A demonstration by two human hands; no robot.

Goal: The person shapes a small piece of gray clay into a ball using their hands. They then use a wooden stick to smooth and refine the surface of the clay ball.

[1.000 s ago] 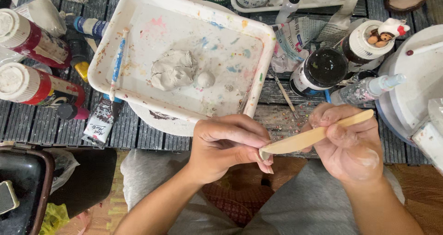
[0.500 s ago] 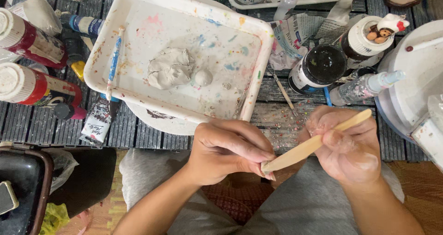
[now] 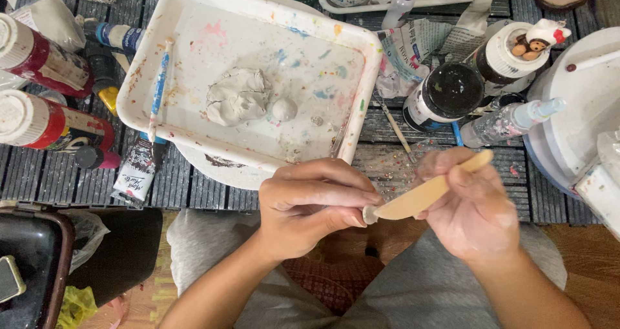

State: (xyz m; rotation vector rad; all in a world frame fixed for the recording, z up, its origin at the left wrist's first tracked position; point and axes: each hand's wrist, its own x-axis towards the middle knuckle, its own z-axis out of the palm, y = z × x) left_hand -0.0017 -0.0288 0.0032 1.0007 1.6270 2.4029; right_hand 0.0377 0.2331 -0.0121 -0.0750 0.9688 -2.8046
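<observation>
My right hand (image 3: 475, 209) grips a flat wooden modelling stick (image 3: 429, 192) that slants down to the left. Its tip touches a small pale bit of clay (image 3: 369, 214) pinched in the fingers of my left hand (image 3: 310, 206). Both hands hover over my lap, just in front of a white plastic tray (image 3: 361, 103). In the tray lie a flattened lump of grey-white clay (image 3: 237, 96) and a small clay ball (image 3: 283, 109). A blue-handled tool (image 3: 157, 90) leans on the tray's left rim.
Two red paint bottles (image 3: 45, 119) lie at the left, with a paint tube (image 3: 135, 171) below the tray. A black-lidded jar (image 3: 445, 93), a white-capped jar (image 3: 510, 48) with a small figurine and a spray bottle (image 3: 510, 121) stand right. A white round turntable (image 3: 581, 109) sits far right.
Both hands have dropped slightly lower and the stick's tip has worked against the clay bit in my left fingers. Nothing on the table has moved.
</observation>
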